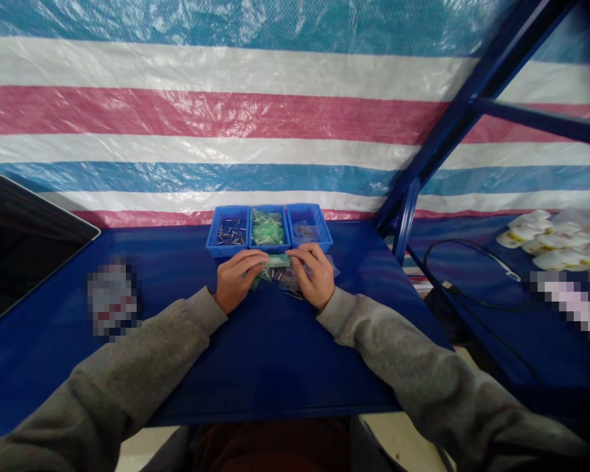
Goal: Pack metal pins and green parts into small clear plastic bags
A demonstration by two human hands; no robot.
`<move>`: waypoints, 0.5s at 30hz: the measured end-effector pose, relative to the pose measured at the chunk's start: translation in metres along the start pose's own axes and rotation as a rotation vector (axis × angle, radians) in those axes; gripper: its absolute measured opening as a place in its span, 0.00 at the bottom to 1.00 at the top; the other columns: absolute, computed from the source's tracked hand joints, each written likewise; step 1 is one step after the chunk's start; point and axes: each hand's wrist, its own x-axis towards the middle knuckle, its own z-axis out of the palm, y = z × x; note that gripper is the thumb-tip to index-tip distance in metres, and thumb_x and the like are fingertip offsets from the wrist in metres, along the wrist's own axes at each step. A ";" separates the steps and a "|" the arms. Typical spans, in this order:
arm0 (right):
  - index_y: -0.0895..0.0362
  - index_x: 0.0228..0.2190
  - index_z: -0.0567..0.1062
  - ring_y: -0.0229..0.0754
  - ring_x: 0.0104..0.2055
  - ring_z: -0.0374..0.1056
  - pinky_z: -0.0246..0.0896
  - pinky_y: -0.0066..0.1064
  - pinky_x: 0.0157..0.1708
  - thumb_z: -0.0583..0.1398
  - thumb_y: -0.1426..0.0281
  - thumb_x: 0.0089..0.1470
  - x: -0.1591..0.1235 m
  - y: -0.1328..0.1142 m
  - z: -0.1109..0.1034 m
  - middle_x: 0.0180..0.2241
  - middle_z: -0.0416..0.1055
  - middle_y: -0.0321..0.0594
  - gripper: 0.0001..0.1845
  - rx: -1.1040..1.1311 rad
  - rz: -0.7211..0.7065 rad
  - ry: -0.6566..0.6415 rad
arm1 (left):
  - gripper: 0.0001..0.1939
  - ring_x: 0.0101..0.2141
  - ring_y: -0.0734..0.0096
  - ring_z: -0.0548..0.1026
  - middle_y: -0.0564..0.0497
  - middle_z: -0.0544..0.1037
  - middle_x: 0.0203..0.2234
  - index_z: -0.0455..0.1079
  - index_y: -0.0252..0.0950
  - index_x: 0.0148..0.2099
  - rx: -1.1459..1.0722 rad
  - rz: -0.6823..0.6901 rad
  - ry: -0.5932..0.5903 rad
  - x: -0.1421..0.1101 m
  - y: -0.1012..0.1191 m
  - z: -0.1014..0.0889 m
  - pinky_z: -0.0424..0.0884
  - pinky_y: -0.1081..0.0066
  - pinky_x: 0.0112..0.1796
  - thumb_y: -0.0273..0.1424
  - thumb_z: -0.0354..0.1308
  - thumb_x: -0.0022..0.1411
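Observation:
Between my two hands is a small green-tinted plastic bag (278, 260), stretched level above the table. My left hand (238, 278) pinches its left end and my right hand (314, 275) pinches its right end. Below and behind it lies a loose pile of small metal pieces (295, 294) and clear and green bags, partly hidden by my fingers. Just beyond my hands stand three joined blue bins: the left bin (210, 240) holds thin metal pins, the middle bin (270, 249) green plastic bags, the right bin (327, 237) clear bags with small parts.
On the blue table (270, 367), a dark screen (24, 242) stands at the left, near a blurred-out item (113, 298). A blue metal frame (437, 137) rises at the right. Beyond it are a black cable (467, 303) and white wrapped rolls (560, 242). Striped sheeting (226, 111) hangs behind.

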 end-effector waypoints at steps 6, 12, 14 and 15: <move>0.56 0.45 0.70 0.38 0.31 0.70 0.65 0.30 0.36 0.47 0.69 0.61 -0.003 -0.001 -0.003 0.29 0.73 0.38 0.16 0.082 -0.003 -0.191 | 0.09 0.33 0.74 0.72 0.49 0.72 0.34 0.73 0.39 0.41 0.017 0.033 0.010 -0.003 -0.003 -0.003 0.70 0.72 0.35 0.25 0.55 0.59; 0.57 0.38 0.73 0.37 0.31 0.69 0.66 0.29 0.35 0.54 0.68 0.57 -0.002 -0.001 0.004 0.33 0.74 0.40 0.11 0.078 -0.069 -0.108 | 0.09 0.32 0.75 0.71 0.49 0.71 0.36 0.72 0.39 0.43 0.010 0.015 -0.024 -0.006 -0.006 -0.001 0.70 0.74 0.33 0.26 0.54 0.60; 0.57 0.39 0.72 0.36 0.30 0.69 0.66 0.28 0.35 0.54 0.68 0.56 -0.003 -0.001 0.006 0.34 0.74 0.40 0.11 0.081 -0.059 -0.076 | 0.11 0.30 0.76 0.71 0.48 0.71 0.38 0.69 0.37 0.46 0.007 -0.056 -0.020 -0.006 -0.005 0.000 0.70 0.74 0.32 0.27 0.54 0.60; 0.56 0.41 0.72 0.36 0.30 0.69 0.66 0.28 0.35 0.55 0.68 0.56 -0.004 0.000 0.007 0.35 0.74 0.40 0.11 0.080 -0.046 -0.061 | 0.13 0.30 0.77 0.71 0.47 0.71 0.38 0.67 0.37 0.48 -0.003 -0.097 -0.019 -0.005 -0.004 0.000 0.70 0.74 0.32 0.28 0.53 0.60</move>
